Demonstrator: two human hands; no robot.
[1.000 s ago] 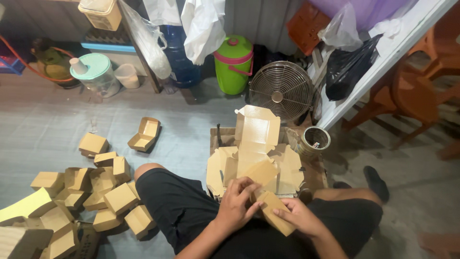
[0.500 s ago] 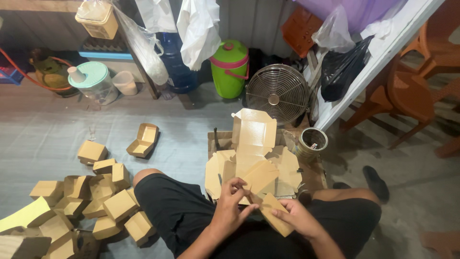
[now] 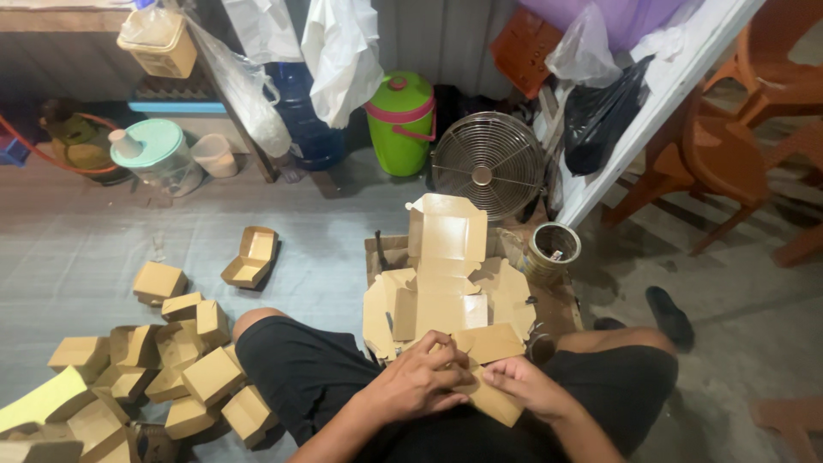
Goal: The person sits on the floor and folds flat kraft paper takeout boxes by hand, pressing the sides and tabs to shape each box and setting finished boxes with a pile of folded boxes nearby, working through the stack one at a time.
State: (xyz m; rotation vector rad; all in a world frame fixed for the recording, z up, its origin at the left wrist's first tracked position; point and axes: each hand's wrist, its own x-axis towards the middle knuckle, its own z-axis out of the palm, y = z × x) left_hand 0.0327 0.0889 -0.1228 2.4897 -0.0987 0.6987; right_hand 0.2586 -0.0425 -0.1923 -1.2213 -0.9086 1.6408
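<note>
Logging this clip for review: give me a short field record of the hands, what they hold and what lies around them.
left hand: grips the brown cardboard box blank on the lap
right hand: pinches the same blank
stack of flat blanks: ahead of the knees
folded boxes: heaped on the person's left
open box: alone on the floor
metal fan: by the wall

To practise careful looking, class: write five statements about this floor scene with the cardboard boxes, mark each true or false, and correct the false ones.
1. Both hands, left hand and right hand, hold a brown cardboard box. True.
2. The pile of folded boxes lies on the person's right. False: on the left.
3. The green jug stands by the wall beside the round metal fan. True.
4. The fan lies flat on the lap. False: it stands behind the stack of flat box blanks.
5. One open box lies alone on the floor. True.
</note>
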